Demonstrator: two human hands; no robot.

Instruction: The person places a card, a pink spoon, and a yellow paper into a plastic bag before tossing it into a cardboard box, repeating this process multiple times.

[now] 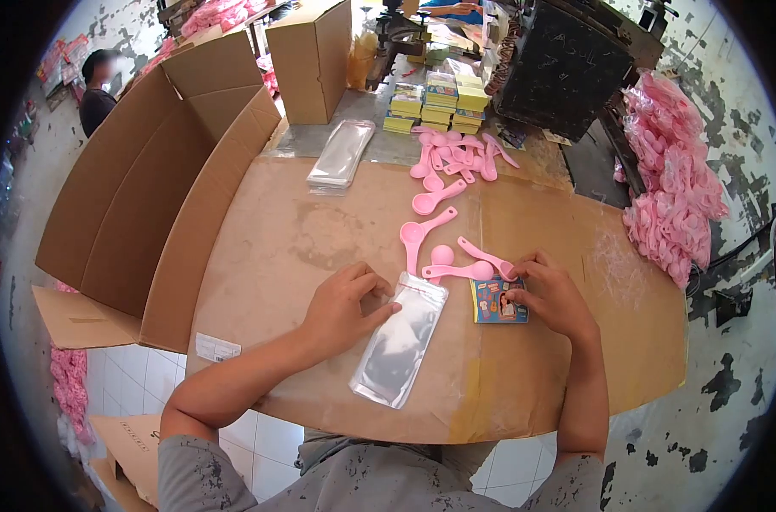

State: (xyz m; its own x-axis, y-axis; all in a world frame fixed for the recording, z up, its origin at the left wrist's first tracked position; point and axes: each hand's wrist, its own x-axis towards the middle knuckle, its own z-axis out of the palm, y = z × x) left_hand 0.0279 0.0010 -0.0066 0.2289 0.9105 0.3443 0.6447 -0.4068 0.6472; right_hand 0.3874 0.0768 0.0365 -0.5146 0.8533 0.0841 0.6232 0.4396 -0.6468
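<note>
My left hand (351, 300) is beside a stack of clear plastic sleeves (398, 346), its thumb at the sleeves' left edge. Its fingers are bent, with a gap to the thumb, and nothing shows in them. Over a small stack of printed cards (490, 305) hovers my right hand (552, 294). Its thumb lies at the top card and its index fingertip is by the bowl of a pink measuring spoon (486, 257); thumb and finger are apart. Another pink spoon (460, 270) and a pink spoon with its bowl facing up (414, 234) lie beyond the sleeves.
Several pink spoons (456, 155) are heaped farther back, before stacks of cards (439, 94). More plastic sleeves (341, 156) lie back left. An open carton (162, 179) stands at left. Bagged pink spoons (674, 179) hang at right. A person (96, 94) is at far left.
</note>
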